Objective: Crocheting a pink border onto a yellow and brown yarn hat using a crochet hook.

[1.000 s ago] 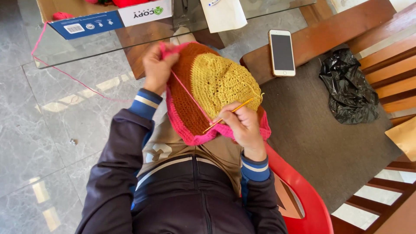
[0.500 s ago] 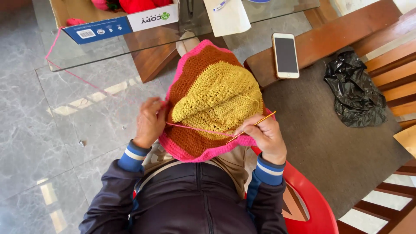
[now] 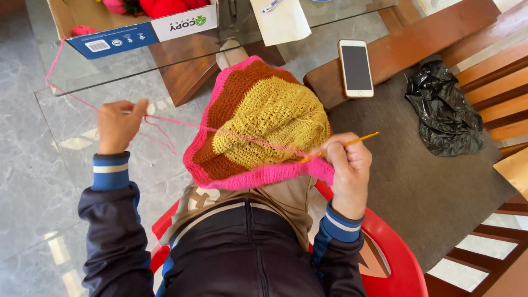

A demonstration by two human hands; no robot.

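A round crocheted piece (image 3: 258, 124) lies over my lap, yellow in the middle, then a brown ring, then a pink edge. My right hand (image 3: 346, 168) pinches its pink edge at the right and holds a thin orange crochet hook (image 3: 352, 143). My left hand (image 3: 118, 125) is out to the left, away from the piece, fingers closed on a strand of pink yarn (image 3: 176, 124). The strand runs taut from that hand across the piece to the hook. More pink yarn leads up to a small ball (image 3: 82, 30) in a cardboard box (image 3: 143, 30).
I sit on a red plastic chair (image 3: 388, 258). A glass tabletop (image 3: 88, 77) stands ahead with the box and a sheet of paper (image 3: 283, 22). A smartphone (image 3: 356, 67) lies on a wooden bench (image 3: 418, 47) at the right, beside a crumpled black plastic bag (image 3: 445, 107).
My left hand has let go of the piece's edge and swung out to the left, drawing the pink yarn taut. The right hand stays at the pink edge with the hook.
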